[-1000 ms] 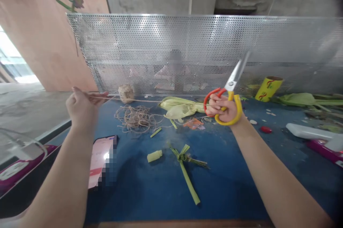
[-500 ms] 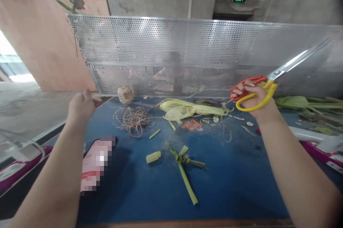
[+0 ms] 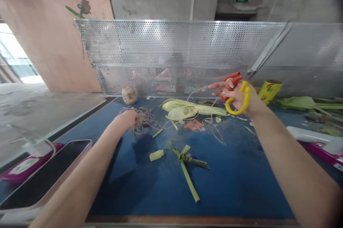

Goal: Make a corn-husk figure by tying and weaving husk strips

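Note:
My left hand [image 3: 128, 118] is at the pile of brown twine [image 3: 144, 119]; its fingers are hidden behind the back of the hand and the strands. My right hand [image 3: 235, 94] is raised above the far right part of the table. Its fingers pass through the red and yellow handles of the scissors [image 3: 245, 96], whose long blades point up and away to the right. A thin strand runs near its fingertips. Between the arms lie a knotted green husk piece [image 3: 183, 156] with a long stalk and a short cut piece [image 3: 156, 155]. Pale green corn husks [image 3: 184, 109] lie beyond.
A perforated metal screen [image 3: 160, 56] borders the blue table [image 3: 227, 185] at the back. A twine ball [image 3: 129, 95] stands by it; a yellow roll [image 3: 270, 91] and leaves [image 3: 297, 102] are at right. A dark-screened phone [image 3: 45, 174] and power strip [image 3: 24, 169] lie left.
My left hand has moved right onto the twine. My right hand has shifted left with the scissors, its fingers straighter. The phone, lit before, now lies left of my forearm with a dark screen.

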`<state>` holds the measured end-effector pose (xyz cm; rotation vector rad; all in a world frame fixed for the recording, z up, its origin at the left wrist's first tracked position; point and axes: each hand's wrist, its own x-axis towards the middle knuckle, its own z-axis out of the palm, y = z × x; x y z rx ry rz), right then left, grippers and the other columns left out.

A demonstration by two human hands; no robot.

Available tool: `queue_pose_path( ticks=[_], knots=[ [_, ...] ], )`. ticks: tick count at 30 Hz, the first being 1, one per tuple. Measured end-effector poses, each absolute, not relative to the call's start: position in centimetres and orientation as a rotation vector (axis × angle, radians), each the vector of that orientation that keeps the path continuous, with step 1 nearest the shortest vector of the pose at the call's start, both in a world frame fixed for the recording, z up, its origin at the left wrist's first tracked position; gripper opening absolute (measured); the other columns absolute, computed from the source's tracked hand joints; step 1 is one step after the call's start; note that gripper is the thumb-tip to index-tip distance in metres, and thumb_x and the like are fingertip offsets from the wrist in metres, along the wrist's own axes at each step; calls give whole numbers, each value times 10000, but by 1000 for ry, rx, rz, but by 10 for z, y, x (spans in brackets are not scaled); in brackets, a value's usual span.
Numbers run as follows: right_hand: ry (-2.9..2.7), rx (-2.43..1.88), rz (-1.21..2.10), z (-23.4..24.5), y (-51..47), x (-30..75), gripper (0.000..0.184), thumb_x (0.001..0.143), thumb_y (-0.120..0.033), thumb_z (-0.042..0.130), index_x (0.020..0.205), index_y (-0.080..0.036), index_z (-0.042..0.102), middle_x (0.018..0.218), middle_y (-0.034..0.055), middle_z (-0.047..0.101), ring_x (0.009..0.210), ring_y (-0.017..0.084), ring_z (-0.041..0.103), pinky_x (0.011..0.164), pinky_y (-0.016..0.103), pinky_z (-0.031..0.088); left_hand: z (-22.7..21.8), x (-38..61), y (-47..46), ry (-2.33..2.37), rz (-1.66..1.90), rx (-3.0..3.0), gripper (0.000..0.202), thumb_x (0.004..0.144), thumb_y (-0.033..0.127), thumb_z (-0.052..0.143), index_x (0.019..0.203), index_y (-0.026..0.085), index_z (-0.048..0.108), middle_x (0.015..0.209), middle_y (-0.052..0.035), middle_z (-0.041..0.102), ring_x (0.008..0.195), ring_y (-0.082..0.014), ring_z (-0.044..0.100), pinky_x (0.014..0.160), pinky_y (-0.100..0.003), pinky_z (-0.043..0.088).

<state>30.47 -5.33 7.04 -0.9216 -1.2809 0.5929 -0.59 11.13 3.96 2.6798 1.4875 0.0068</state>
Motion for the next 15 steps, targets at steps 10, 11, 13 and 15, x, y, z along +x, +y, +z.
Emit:
queue_pose_path(
  ticks=[10, 11, 13, 15],
  knots=[
    [-1712, -1138, 381, 124, 46, 226, 196, 585, -54, 656, 636, -168, 505, 637, -21, 589, 621, 127, 561, 691, 317, 451, 145, -28, 124, 1627, 382, 2536, 487, 690, 467, 612, 1092, 193, 581, 767, -64, 640, 603, -220, 610, 608, -317, 453],
    [-1684, -1136, 290, 132, 60, 222, 178, 606, -54, 641, 659, -165, 511, 632, -28, 568, 627, 124, 556, 697, 314, 451, 152, -30, 127, 1625, 504, 2515, 510, 683, 449, 628, 1110, 178, 567, 758, -61, 633, 569, -209, 604, 631, -336, 455],
    [-1468, -1087, 109, 146, 85, 217, 158, 659, -77, 610, 742, -164, 507, 677, -34, 534, 668, 112, 546, 723, 302, 444, 164, -33, 136, 1598, 730, 2486, 506, 749, 376, 584, 1192, 152, 486, 767, -54, 619, 543, -179, 596, 660, -358, 459],
    [-1365, -1062, 101, 149, 105, 215, 117, 716, -125, 576, 796, -169, 503, 712, -35, 521, 705, 103, 539, 728, 284, 438, 169, -34, 144, 1543, 894, 2481, 471, 819, 287, 492, 1253, 132, 396, 795, -58, 615, 567, -162, 600, 673, -353, 461]
  ],
)
